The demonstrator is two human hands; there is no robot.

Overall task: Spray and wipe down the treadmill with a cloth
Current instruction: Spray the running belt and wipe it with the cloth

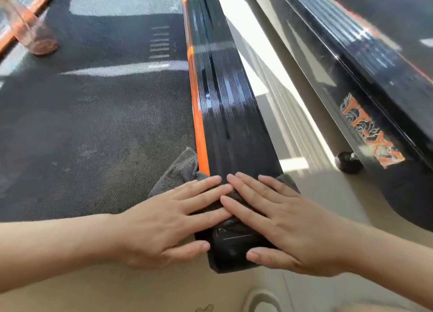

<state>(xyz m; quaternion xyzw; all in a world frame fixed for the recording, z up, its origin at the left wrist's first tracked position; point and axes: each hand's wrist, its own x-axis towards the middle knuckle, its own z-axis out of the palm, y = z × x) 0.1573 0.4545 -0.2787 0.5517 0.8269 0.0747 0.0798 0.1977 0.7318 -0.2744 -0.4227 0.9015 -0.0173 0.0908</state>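
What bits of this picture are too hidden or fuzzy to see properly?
All in the head view:
- Grey cloth: mostly covered by the left hand and the right hand.
- Bottle: top cut off at the upper-left corner, and blurred.
- Orange logo, far right: too blurred to read.

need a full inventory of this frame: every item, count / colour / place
treadmill belt: 1, dark grey, left and centre
side rail: 1, black, ribbed, runs up the centre along the belt's right edge
orange stripe: 1, orange, between belt and side rail
cloth: 1, grey, across the near end of the side rail, under both hands
bottle: 1, clear with a reddish tint, blurred, standing on the belt, top left
second treadmill: 1, black with an orange logo, right
round foot: 1, black, on the floor by the second treadmill
floor: beige, between the machines and along the bottom
left hand: 1, flat on the cloth, fingers straight
right hand: 1, flat on the cloth, fingertips meeting the left's
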